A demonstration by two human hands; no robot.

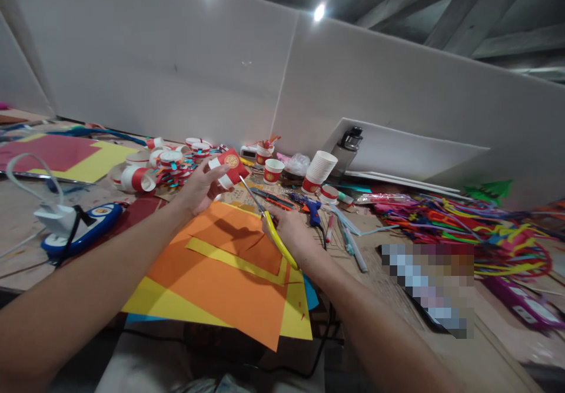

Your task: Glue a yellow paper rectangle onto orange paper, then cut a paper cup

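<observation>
My left hand (200,188) grips a red and white paper cup (225,168) with a gold emblem, tilted on its side above the table. Yellow-handled scissors (279,241) are in my right hand (289,228), their blades reaching up to the cup's red edge. Whether the blades have cut into the paper there, I cannot make out. Below both hands lie orange paper sheets (220,287) over yellow paper (176,303), with a thin yellow strip (233,259) on top.
Cut cups (138,178) cluster at the left, near a blue power strip (103,219). A cup stack (318,170), a blue glue gun (312,210) and a bottle (346,155) stand behind my right hand. Colourful pipe cleaners (450,222) and a pixelated object (426,290) lie right.
</observation>
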